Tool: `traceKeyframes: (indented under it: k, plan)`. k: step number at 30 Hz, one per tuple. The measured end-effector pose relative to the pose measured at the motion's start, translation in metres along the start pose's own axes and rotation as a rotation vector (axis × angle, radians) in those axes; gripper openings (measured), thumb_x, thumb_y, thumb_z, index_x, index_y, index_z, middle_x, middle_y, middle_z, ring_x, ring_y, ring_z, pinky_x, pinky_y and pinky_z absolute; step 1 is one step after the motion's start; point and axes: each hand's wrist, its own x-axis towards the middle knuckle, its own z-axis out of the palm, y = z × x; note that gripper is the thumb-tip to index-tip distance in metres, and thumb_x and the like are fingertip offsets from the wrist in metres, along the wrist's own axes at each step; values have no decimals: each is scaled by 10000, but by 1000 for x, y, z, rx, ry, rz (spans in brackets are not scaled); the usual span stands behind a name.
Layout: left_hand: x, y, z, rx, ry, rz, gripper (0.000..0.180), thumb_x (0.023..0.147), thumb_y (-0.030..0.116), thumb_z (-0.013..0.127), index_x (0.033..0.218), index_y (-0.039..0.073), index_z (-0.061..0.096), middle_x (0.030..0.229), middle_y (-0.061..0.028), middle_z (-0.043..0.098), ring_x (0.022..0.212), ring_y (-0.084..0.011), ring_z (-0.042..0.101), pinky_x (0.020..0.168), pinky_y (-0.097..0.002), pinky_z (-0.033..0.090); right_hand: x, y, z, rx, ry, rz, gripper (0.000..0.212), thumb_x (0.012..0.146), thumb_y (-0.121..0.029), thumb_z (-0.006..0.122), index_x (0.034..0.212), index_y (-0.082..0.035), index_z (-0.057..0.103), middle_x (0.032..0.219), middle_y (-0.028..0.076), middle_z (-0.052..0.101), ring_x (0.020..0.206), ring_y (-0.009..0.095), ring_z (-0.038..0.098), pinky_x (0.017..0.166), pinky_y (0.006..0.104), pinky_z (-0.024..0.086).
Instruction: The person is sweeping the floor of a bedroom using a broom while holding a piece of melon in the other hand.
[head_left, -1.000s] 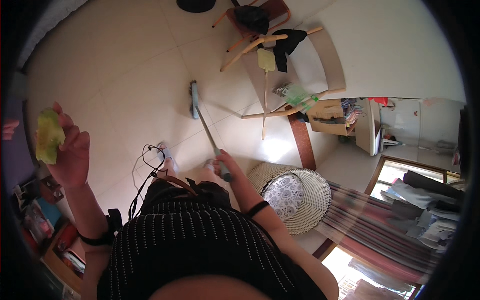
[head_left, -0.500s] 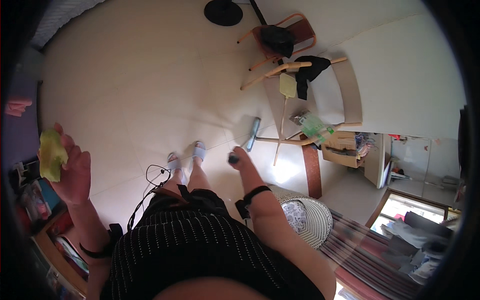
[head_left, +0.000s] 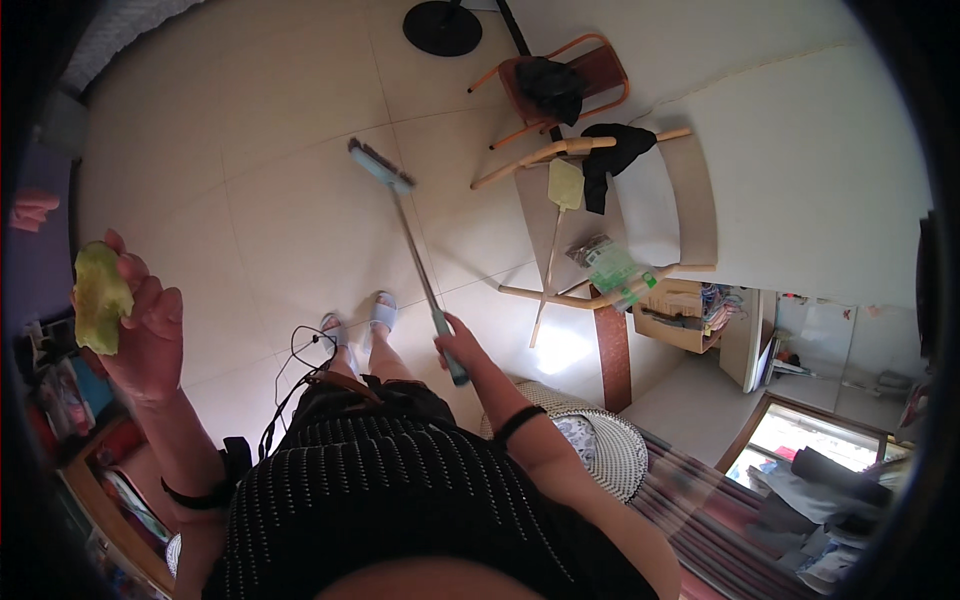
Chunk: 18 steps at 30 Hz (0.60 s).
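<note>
Tiled floor [head_left: 290,130] | right hand [head_left: 462,350]: fingers wrapped around broom handle [head_left: 418,262] | left hand [head_left: 150,340]: fingers gripping green piece [head_left: 98,300] | best practice: broom head [head_left: 378,168] flat, light pressure

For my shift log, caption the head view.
Right hand gripping a broom over tiled floor, left hand holding a green fruit-like piece.

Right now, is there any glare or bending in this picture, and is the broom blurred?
Head view: a white glare patch on the floor; head view: the window at lower right is washed out by light; head view: edges bow toward a dark rim; head view: the broom in the right hand looks fairly sharp.
</note>
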Motion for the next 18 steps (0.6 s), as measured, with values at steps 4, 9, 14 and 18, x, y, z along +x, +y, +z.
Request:
traceKeyframes:
  k: [4,9,14,18]
  plan:
    - [7,-2,-7,5,14,40,501,849,289,422,1250,51,239,1089,-135,470,638,-123,415,665,-263,310,-37,28,-33,24,158,113,441,683,-37,457,1101,12,327,567,81,448,367,172,446,331,303,390]
    - [10,-11,-17,10,59,39,500,855,297,407,1254,50,235,1089,-132,467,629,-119,410,668,-264,312,-21,44,-57,312,310,106,139,697,-54,440,815,-7,385,567,81,446,388,170,446,336,307,396]
    - [15,-18,-26,112,139,49,514,846,298,420,1261,61,231,1092,-123,463,624,-116,409,670,-276,314,85,48,-67,576,651,-2,48,705,-56,438,709,-22,404,560,79,436,394,182,439,344,306,396]
    - [17,-32,-39,175,210,62,512,841,297,429,1263,72,244,1090,-107,459,611,-109,398,662,-281,309,191,22,-88,780,716,-38,141,693,-58,468,765,10,368,603,96,425,413,193,431,347,309,396]
